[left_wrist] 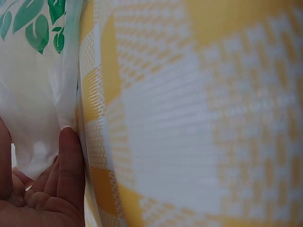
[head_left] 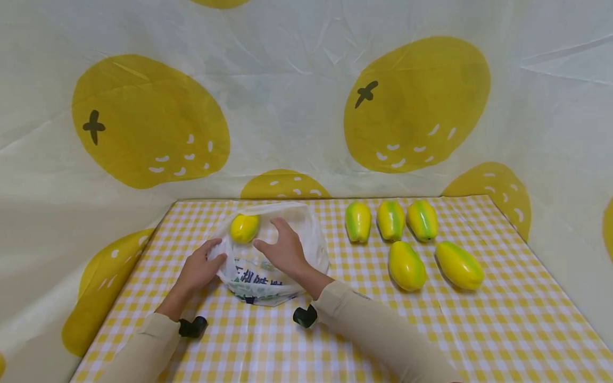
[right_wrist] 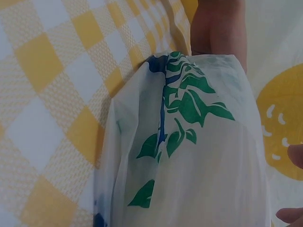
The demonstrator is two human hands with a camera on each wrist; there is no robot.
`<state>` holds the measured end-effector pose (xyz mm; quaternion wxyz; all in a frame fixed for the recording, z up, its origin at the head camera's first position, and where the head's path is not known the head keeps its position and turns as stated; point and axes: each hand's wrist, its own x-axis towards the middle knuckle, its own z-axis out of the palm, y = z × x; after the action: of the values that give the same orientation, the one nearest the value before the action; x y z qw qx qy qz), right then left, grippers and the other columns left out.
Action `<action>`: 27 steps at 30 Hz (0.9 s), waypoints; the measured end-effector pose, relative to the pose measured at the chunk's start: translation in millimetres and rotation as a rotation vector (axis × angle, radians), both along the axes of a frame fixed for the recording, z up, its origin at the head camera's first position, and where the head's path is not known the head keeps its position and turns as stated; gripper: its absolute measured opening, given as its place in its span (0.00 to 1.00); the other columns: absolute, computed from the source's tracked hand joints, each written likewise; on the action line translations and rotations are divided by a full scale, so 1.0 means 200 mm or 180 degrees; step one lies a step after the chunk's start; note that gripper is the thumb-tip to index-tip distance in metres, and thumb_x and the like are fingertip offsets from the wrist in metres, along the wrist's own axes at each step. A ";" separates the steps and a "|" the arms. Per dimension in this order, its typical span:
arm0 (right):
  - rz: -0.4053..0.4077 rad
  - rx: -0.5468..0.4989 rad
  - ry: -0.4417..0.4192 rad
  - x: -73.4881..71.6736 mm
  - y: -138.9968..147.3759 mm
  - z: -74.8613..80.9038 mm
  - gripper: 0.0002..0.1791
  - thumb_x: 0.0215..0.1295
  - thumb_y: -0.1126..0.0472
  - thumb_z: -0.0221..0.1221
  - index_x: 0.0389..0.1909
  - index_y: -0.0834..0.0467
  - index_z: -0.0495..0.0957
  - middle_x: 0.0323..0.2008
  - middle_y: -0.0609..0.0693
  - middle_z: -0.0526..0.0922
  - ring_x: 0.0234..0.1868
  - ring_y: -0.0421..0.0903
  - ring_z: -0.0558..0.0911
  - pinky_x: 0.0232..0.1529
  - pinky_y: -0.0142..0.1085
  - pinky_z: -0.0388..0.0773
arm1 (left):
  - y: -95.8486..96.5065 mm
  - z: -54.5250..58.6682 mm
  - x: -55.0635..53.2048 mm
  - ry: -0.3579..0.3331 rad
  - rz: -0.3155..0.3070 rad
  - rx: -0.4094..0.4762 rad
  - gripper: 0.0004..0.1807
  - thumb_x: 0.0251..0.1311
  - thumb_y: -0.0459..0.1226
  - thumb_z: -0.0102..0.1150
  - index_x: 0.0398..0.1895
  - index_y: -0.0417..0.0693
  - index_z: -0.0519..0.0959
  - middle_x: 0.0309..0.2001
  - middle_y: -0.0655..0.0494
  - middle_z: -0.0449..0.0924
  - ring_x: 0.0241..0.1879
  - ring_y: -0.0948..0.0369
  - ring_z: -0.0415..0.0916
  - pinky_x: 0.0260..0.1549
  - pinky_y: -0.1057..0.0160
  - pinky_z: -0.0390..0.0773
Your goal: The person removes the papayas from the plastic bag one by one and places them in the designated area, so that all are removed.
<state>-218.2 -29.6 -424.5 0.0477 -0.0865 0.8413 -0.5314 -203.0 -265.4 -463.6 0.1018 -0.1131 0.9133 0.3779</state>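
A thin white plastic bag (head_left: 317,242) with dark lettering and green leaf prints lies with its mouth open on the table. Inside it, at the far left, sits a yellow fruit (head_left: 245,229), apparently a papaya. My left hand (head_left: 198,270) holds the bag's left edge; in the left wrist view the plastic runs between the thumb and the fingers (left_wrist: 71,165). Over the bag's mouth is my right hand (head_left: 286,249), thumb and fingers spread, holding nothing, apart from the fruit. The right wrist view shows the bag's printed side (right_wrist: 189,156) and only two fingertips at the right edge.
Several yellow papayas with green stripes (head_left: 406,266) lie in two loose rows to the right of the bag. A yellow-and-white checked cloth (head_left: 517,303) covers the table. Behind it hangs a pale curtain (head_left: 287,117) printed with large yellow fruits.
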 end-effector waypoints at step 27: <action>0.0076 -0.0081 -0.0103 -0.14 -0.17 -0.07 0.40 0.67 0.50 0.67 0.76 0.59 0.67 0.75 0.56 0.71 0.75 0.55 0.73 0.78 0.50 0.67 | -0.01 -0.01 -0.01 0.0089 -0.0018 0.0009 0.34 0.76 0.48 0.50 0.81 0.49 0.59 0.82 0.38 0.56 0.80 0.39 0.57 0.77 0.35 0.58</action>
<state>-247.0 -64.3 -437.9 0.0665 -0.0885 0.8326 -0.5428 -204.1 -267.0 -464.9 0.0902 -0.1050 0.9144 0.3804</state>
